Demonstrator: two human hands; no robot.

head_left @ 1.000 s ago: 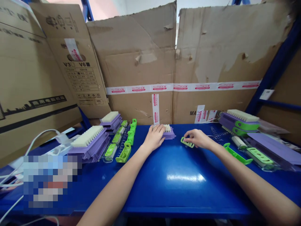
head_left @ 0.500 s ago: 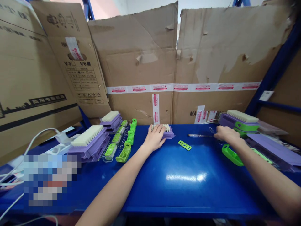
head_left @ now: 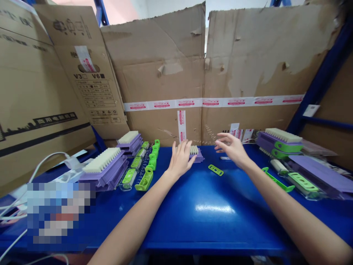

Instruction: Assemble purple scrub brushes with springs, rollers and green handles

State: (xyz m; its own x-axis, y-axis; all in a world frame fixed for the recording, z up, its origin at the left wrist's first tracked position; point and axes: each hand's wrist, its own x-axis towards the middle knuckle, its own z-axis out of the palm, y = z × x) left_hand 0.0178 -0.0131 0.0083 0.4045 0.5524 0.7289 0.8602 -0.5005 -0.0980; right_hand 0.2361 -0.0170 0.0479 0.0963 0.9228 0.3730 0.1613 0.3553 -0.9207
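Observation:
My left hand (head_left: 179, 159), its fingers stretched out and apart, lies over a purple block with cream bristles (head_left: 197, 155) and covers its left part. To the right, my right hand (head_left: 232, 150) is raised above the table, thumb and fingers pinched together. A thin coil spring (head_left: 210, 134) sticks out at those fingertips, blurred against the cardboard. Between and below the hands, a flat green slotted plate (head_left: 216, 170) lies on the table. A screwdriver (head_left: 225, 158) is partly hidden behind my right hand.
On the left stand purple bristle blocks (head_left: 103, 167), green-topped clear cases (head_left: 129, 178), springs (head_left: 142, 167) and green brackets (head_left: 145, 179). On the right are more purple blocks (head_left: 281, 140), a green bracket (head_left: 278, 181) and a clear case (head_left: 305, 187). Cardboard (head_left: 165, 81) walls the blue table (head_left: 193, 221).
My right hand has moved left from the parts at the right, now with a spring at its fingertips. My left hand stays over the bristle block, fingers slightly more spread.

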